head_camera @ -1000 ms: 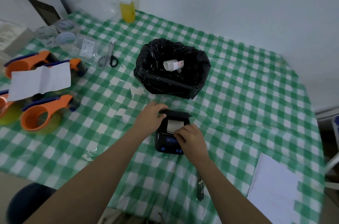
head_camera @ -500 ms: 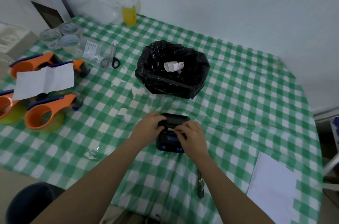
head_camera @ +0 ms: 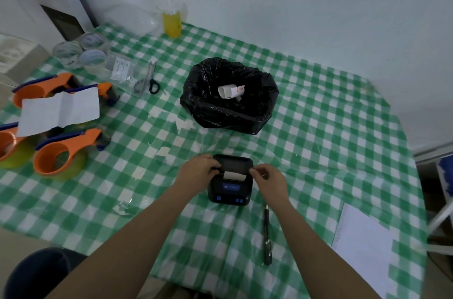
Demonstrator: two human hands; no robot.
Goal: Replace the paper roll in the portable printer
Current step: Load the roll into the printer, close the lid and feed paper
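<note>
On the near middle of the table [head_camera: 318,107]: where I work, over the green check cloth.
Bin [head_camera: 229,96]: black-lined, far of the printer and well apart from it; inside lies one white roll [head_camera: 230,91] with a red mark, which I judge to be the spent one. Nothing else shows in it.
Cup [head_camera: 172,21]: far left by the wall, holding yellow drink and a straw.
Printer [head_camera: 230,180]: small, black, flat on the cloth between my hands; lid down or nearly so, screen lit on the near face.
Paper [head_camera: 234,175]: a white strip showing at the slot below the lid; the new roll itself is hidden inside.
Left hand [head_camera: 196,171]: curled over the printer's left far corner, fingers pressing on the lid.
Right hand [head_camera: 268,180]: at the right edge of the lid, thumb and fingertip drawn together; whether they pinch the paper's corner or only press the lid, I cannot tell.
Stage: I judge the lid is being closed over the new roll.
Risk: pressing one side only may leave the lid unlatched.
Risk: a crooked strip may jam or tear.
Risk: pushing hard may slide the printer on the slick cloth toward the pen [head_camera: 267,237] just near it.
</note>
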